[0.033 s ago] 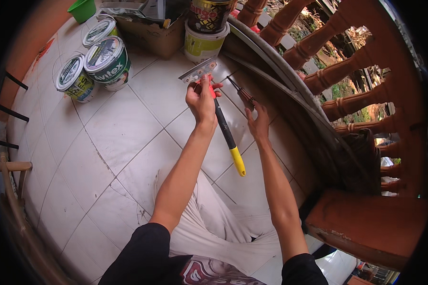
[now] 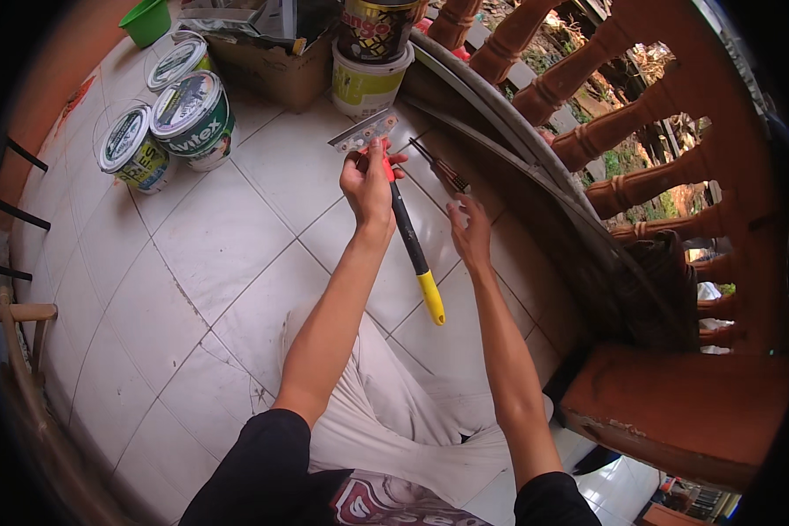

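My left hand (image 2: 368, 195) is closed round the red neck of a long-handled scraper (image 2: 409, 230). Its wide metal blade points away from me, and the black handle with a yellow end slants down toward my lap. A screwdriver (image 2: 448, 172) with a dark shaft and a reddish, ridged handle lies on the tiles to the right of the scraper. Just short of its handle end is my right hand (image 2: 472, 235), fingers bent but apart, with nothing visible between them.
Lidded paint tubs (image 2: 193, 123) stand at the far left, near a green container (image 2: 145, 23). A cardboard box (image 2: 276, 74) and stacked buckets (image 2: 368, 86) are at the back. Boards (image 2: 500, 145) lean along the baluster railing (image 2: 579, 92) on the right. A wooden chair part (image 2: 22, 312) shows at left.
My right hand has drawn back slightly from the screwdriver's handle, where its fingertips were touching or very close. The left hand keeps its hold on the scraper. The whole view has shifted a little.
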Action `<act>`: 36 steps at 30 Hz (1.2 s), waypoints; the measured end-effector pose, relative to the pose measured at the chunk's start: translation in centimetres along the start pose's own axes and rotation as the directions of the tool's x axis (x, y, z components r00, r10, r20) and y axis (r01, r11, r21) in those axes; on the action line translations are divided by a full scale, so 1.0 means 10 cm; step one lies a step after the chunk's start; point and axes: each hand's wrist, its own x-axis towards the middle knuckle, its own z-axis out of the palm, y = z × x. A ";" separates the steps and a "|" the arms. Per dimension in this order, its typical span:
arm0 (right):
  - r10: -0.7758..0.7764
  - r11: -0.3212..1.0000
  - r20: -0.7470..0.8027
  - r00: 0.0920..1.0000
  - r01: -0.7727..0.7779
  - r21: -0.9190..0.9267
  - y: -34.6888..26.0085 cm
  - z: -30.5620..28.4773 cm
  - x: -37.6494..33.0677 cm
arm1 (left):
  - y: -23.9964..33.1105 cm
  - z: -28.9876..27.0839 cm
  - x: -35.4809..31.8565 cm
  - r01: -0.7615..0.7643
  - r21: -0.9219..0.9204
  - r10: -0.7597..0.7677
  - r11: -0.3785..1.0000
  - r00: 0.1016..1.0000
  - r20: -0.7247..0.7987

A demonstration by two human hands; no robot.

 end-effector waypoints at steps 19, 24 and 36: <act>-0.383 0.914 -0.137 0.913 0.396 0.083 -2.07 -3.98 -1.20 | 1.93 1.06 -0.29 -0.721 0.604 -0.457 0.339 0.435 0.776; -0.236 0.961 0.048 0.971 0.225 0.159 -1.78 -3.50 -0.37 | 1.93 1.12 0.23 -0.748 0.591 -0.457 -0.301 0.657 0.599; -0.129 0.914 0.270 0.954 0.009 0.405 -1.34 -2.54 0.56 | 1.01 1.44 0.23 -0.431 0.803 -0.842 0.412 0.157 0.517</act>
